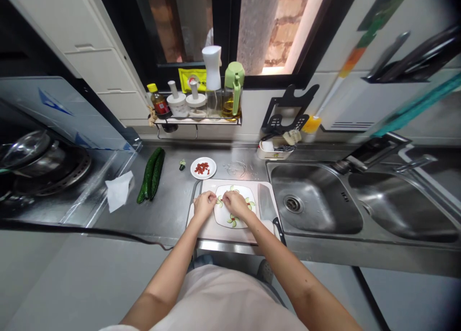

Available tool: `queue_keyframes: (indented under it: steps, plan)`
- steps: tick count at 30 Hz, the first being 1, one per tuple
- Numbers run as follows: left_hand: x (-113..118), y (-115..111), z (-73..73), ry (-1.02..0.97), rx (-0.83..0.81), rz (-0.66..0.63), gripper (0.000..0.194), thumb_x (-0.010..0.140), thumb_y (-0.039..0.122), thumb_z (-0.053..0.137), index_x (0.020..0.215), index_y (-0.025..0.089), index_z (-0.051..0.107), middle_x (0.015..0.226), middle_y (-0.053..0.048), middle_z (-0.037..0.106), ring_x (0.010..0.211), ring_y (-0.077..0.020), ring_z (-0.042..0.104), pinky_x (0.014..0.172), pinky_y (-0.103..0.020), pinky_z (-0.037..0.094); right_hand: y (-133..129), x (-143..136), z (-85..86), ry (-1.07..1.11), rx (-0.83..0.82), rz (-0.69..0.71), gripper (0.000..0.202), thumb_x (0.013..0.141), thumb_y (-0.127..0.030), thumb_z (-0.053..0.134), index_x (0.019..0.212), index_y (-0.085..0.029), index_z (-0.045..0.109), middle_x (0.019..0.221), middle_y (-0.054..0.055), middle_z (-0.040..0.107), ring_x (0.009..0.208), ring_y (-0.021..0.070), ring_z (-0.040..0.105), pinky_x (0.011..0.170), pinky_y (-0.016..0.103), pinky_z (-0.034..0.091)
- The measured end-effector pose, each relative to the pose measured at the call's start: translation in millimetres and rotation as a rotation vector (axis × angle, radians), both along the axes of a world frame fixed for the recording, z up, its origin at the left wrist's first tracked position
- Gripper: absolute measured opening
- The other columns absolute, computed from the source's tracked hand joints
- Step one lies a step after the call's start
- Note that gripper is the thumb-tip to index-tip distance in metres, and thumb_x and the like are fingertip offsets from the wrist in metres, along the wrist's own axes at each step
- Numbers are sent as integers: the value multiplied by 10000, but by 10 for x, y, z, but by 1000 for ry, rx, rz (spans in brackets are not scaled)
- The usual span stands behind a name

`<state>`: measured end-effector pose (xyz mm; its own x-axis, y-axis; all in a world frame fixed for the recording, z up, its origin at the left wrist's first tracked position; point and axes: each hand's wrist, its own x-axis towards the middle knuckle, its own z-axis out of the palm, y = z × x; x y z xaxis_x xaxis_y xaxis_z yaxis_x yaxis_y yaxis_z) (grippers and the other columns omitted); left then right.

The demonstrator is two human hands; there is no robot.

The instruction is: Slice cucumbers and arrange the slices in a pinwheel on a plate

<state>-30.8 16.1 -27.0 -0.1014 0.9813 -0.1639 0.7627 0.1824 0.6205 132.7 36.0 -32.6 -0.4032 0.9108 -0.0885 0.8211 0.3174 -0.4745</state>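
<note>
A white plate (224, 218) rests on a pale cutting board (209, 232). Green and white slices (233, 220) with red bits form small fan shapes on it. My left hand (204, 203) is at the plate's left edge, its fingers pinched together; what they hold, if anything, is too small to name. Over the plate's upper middle, my right hand (234, 202) is also pinched, close to a red bit I cannot clearly tell it holds. A cleaver (266, 203) lies at the board's right side. Behind the board, a small white dish (196, 174) bears red pieces (202, 167).
Two cucumbers (151, 175) and a white tissue (118, 191) lie left. A double sink (317, 196) is at the right. Bottles stand on a rack (216, 121) behind. A stove (61, 172) with a pot is far left.
</note>
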Motion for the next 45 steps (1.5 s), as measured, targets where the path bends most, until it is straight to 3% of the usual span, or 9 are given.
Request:
queue_keyframes:
  steps: [8, 24, 32, 45]
  plan:
    - [59, 40, -90, 91, 10, -37, 116, 818, 271, 573, 876, 238, 669, 890, -12, 687, 902, -185, 594, 836, -319, 341, 26, -55, -60, -86, -10, 6, 205, 909, -230, 453, 891, -187, 653, 933, 66, 667, 873, 178, 542, 734, 255, 324]
    - [116, 55, -148, 196, -36, -96, 123, 836, 299, 562, 877, 238, 661, 903, -34, 681, 954, -211, 586, 882, -355, 320, 47, -108, -129, -161, -34, 15, 215, 919, -233, 443, 916, -183, 652, 925, 76, 668, 879, 179, 561, 842, 272, 332]
    - [138, 77, -150, 223, -47, -93, 123, 835, 298, 561, 862, 237, 665, 928, -39, 678, 945, -211, 579, 876, -356, 316, 45, -127, -88, -176, -45, -15, 195, 910, -241, 463, 900, -183, 649, 946, 78, 665, 879, 189, 555, 715, 256, 318]
    - [94, 87, -83, 187, -50, -49, 133, 818, 278, 565, 875, 241, 679, 911, -32, 689, 921, -199, 586, 846, -334, 325, 41, -11, 45, -80, -45, -81, 176, 893, -213, 470, 916, -192, 643, 930, 56, 672, 897, 179, 541, 717, 249, 310]
